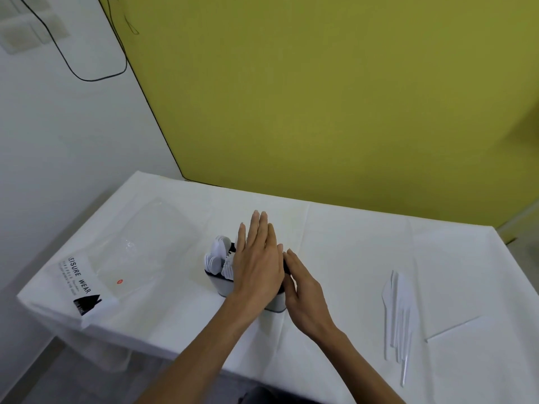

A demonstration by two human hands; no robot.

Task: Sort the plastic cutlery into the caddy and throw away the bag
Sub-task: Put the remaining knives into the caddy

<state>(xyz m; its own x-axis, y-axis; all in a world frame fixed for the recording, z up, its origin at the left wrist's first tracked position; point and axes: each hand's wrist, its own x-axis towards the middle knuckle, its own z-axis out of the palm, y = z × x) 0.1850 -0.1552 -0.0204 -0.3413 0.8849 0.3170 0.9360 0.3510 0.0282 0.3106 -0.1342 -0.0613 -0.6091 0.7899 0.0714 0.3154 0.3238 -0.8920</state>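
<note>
Left hand: my flat palm, fingers spread, over the caddy.
Right hand: open, beside the caddy's right side.
Knives: loose on the table, right.
Bag: far left.

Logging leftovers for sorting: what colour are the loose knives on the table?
White, translucent plastic knives, nearly matching the white tablecloth; seen in the head view.

Bright, even light; wide-angle edge warping.

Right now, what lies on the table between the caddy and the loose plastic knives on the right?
Only bare white tablecloth in the head view; nothing sits between the caddy and the plastic knives.
</note>
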